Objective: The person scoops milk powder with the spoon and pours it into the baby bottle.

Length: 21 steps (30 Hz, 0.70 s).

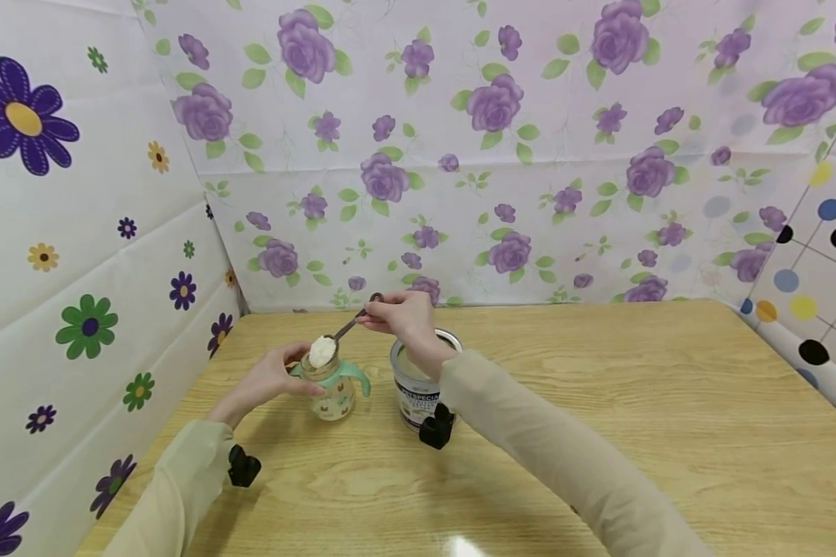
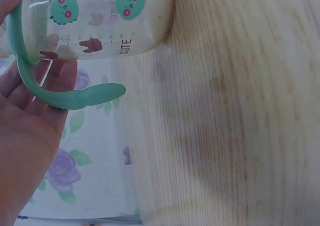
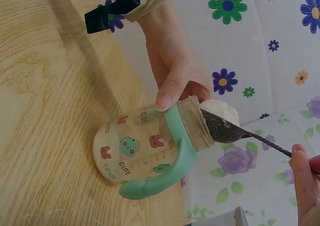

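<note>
A clear baby bottle (image 1: 336, 406) with cartoon prints and a mint-green two-handled collar (image 2: 77, 99) stands uncapped on the table's left part. My left hand (image 1: 270, 379) holds it near the neck, thumb on the near side. Between the fingers and thumb of my right hand (image 1: 412, 319) is the handle of a dark spoon (image 3: 225, 130). White powder (image 1: 323, 351) is heaped in the spoon's bowl, which lies at the bottle's open mouth (image 3: 195, 121). Just right of the bottle stands an open tin (image 1: 411, 391) with a printed label, partly hidden by my right wrist.
The wooden table (image 1: 599, 418) stretches far to the right. A purple-rose cloth (image 1: 495, 178) hangs behind it, with a flower-print sheet (image 1: 111, 255) on the left and a dotted one (image 1: 822, 271) on the right. Black wrist devices (image 1: 242, 466) sit below both forearms.
</note>
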Available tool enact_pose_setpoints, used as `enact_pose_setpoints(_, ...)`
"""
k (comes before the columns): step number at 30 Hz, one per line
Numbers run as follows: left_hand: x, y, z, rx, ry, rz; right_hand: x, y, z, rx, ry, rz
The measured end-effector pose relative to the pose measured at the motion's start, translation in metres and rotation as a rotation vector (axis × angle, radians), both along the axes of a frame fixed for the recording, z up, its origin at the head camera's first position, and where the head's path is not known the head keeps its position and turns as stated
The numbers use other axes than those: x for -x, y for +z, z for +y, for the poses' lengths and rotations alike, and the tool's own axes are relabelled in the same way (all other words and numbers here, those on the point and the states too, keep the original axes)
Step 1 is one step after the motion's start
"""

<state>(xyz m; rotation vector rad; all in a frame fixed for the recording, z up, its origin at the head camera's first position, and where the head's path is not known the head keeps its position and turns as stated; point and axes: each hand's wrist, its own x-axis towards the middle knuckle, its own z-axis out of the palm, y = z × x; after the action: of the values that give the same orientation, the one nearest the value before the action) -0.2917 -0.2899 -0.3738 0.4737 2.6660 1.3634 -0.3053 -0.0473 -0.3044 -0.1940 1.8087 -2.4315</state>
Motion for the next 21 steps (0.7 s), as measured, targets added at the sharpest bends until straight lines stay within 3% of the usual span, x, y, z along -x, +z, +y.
enact_pose_setpoints(14, 0.000, 0.001, 0.000, -0.010, -0.010, 0.012, -0.007, 0.002, -0.017, -0.122, -0.031, 0.089)
enact_pose_setpoints(21, -0.001, 0.002, 0.000, 0.003, -0.006, 0.003, -0.007, -0.003, -0.018, -0.156, 0.018, 0.110)
